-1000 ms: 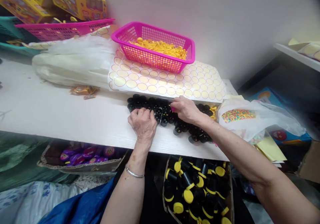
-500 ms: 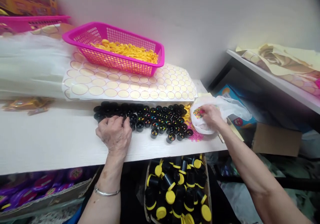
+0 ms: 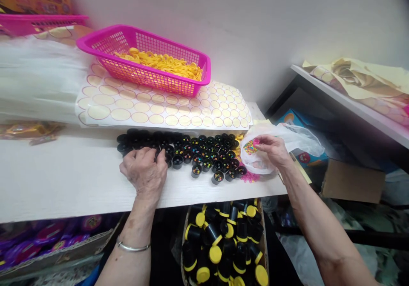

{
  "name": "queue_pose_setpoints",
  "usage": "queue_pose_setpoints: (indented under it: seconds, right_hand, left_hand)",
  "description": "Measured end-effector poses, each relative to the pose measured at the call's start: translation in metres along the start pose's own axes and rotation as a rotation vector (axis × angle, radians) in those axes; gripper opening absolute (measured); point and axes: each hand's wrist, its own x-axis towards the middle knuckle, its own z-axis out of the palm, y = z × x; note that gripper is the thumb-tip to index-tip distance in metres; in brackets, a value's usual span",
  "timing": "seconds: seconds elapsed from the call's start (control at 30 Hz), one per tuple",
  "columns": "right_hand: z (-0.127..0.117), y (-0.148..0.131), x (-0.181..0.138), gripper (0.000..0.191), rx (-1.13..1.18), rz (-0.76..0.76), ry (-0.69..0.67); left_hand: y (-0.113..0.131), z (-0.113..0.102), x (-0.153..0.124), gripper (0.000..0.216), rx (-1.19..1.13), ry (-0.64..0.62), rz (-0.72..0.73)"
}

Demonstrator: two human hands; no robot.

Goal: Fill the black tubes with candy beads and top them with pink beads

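My left hand (image 3: 144, 170) rests among small black cups (image 3: 177, 161) bunched on the white table. Its fingers are curled down at the cups' near side, and what they grip, if anything, is hidden. Many of the cups hold bits of coloured candy. My right hand (image 3: 275, 149) pinches a small pink cap (image 3: 256, 143) over the mouth of a white plastic bag (image 3: 255, 162). Inside the bag lie small multicoloured candies (image 3: 249, 148). Pink pieces (image 3: 250, 177) and yellow pieces (image 3: 238, 147) are heaped between the cups and the bag.
Behind the cups, a pink basket (image 3: 143, 79) of yellow rings stands on sheets of round stickers (image 3: 159, 109). Below the table edge, a cardboard box (image 3: 266, 252) holds black bottles with yellow lids. A shelf (image 3: 338, 94) juts in on the right; purple packages (image 3: 51, 235) sit lower left.
My right hand has lifted slightly out of the candies in the bag, and the pink cap now shows clearly in its fingers. The left hand stays at the cups.
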Motion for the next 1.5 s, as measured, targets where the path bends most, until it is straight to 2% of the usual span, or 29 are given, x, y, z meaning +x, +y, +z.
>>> queue_pose_setpoints:
  seconds: [0.1,0.17,0.23,0.27,0.33,0.43,0.53,0.6,0.67,0.8,0.87,0.93,1.07,1.17,1.27,1.37,1.5]
  right_hand:
    - [0.004,-0.003,0.011,0.012,-0.478,-0.066,-0.041]
    - [0.006,0.0,0.02,0.014,-0.808,-0.107,-0.056]
    - [0.006,0.005,0.025,0.02,-0.927,-0.128,-0.089]
    - [0.006,0.007,0.026,0.021,-0.884,-0.12,-0.113]
    - [0.005,0.011,0.022,0.018,-0.644,-0.062,-0.135]
    - [0.003,0.009,0.009,0.025,-0.193,0.042,-0.056]
    - [0.003,0.002,-0.002,0.032,0.025,0.048,0.009]
    - [0.004,-0.002,-0.005,0.032,0.032,0.04,0.002]
    - [0.004,-0.002,-0.001,0.029,-0.075,0.036,-0.005]
    - [0.002,0.01,0.016,0.014,-0.625,-0.031,0.012]
    - [0.002,0.017,0.024,0.016,-0.773,-0.067,-0.015]
    - [0.002,0.021,0.025,0.017,-0.687,-0.036,-0.03]
    - [0.007,0.01,0.008,0.025,-0.189,0.061,0.086]
    - [0.029,-0.014,-0.011,0.03,0.076,0.008,0.049]
    - [0.071,-0.044,-0.023,0.025,0.1,-0.059,-0.175]
    - [0.122,-0.066,-0.022,0.016,-0.047,-0.198,-0.43]
    - [0.172,-0.075,-0.012,0.014,-0.412,-0.485,-0.569]
  left_hand:
    - [0.001,-0.001,0.0,0.024,-0.019,-0.008,-0.018]
    - [0.002,-0.002,0.0,0.024,-0.017,-0.011,-0.031]
    - [0.004,-0.003,0.0,0.024,-0.009,-0.015,-0.035]
    - [0.004,-0.004,0.0,0.024,-0.008,-0.015,-0.036]
    - [0.005,-0.005,0.0,0.023,-0.02,-0.011,-0.037]
    - [0.005,-0.005,0.0,0.021,-0.047,0.004,-0.039]
    - [0.005,-0.004,0.0,0.02,-0.068,0.011,-0.048]
    - [0.004,-0.004,0.0,0.019,-0.072,0.009,-0.053]
    - [0.004,-0.004,0.0,0.02,-0.057,0.005,-0.05]
    - [0.003,-0.005,-0.001,0.02,-0.022,0.001,-0.038]
    - [0.003,-0.005,-0.001,0.019,-0.02,0.0,-0.038]
    - [0.004,-0.006,-0.002,0.019,-0.015,0.002,-0.042]
    - [0.006,-0.007,-0.001,0.019,-0.002,0.003,-0.058]
    - [0.007,-0.007,-0.001,0.019,-0.008,-0.01,-0.062]
    - [0.007,-0.007,-0.001,0.019,-0.013,-0.021,-0.063]
    - [0.007,-0.008,-0.002,0.019,-0.021,-0.023,-0.07]
    - [0.007,-0.008,-0.003,0.019,-0.023,-0.033,-0.06]
